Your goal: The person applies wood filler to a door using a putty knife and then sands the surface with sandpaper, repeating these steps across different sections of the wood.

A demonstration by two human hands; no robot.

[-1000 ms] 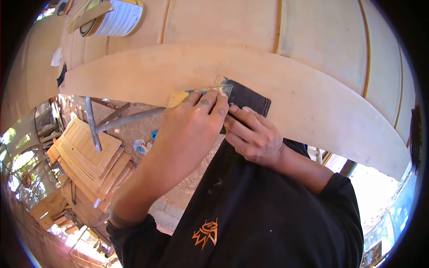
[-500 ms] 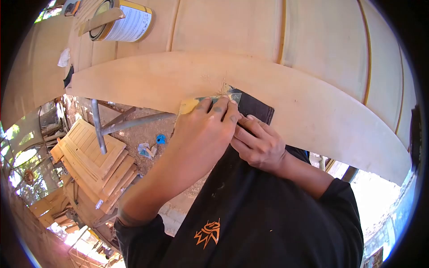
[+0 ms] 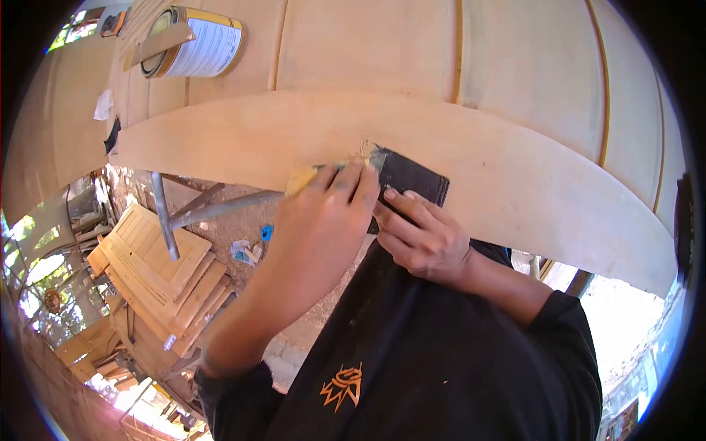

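My left hand (image 3: pixel 323 202) presses its fingers over a thin yellowish flat piece (image 3: pixel 300 178), most of it hidden under the fingers. My right hand (image 3: pixel 425 234) grips a flat black plate (image 3: pixel 412 178) by its near edge, thumb on top. A greyish smear marks the plate's left corner, close to my left fingertips. Both pieces lie at the curved edge of a pale wooden panel (image 3: pixel 243 140). On the wood just beyond the plate's corner there is a small rough patch (image 3: pixel 360 145).
A labelled tin (image 3: pixel 209 48) with a flat stick (image 3: pixel 159 45) across it lies at the upper left. A white scrap (image 3: pixel 104 105) and a black scrap (image 3: pixel 112 137) are near the panel's left end. Below, wooden panels (image 3: pixel 158 253) are stacked beside a metal leg (image 3: pixel 165 220).
My left hand has shifted slightly left and down with the yellowish piece, uncovering more of the black plate's left corner. My right hand holds nearly the same place.
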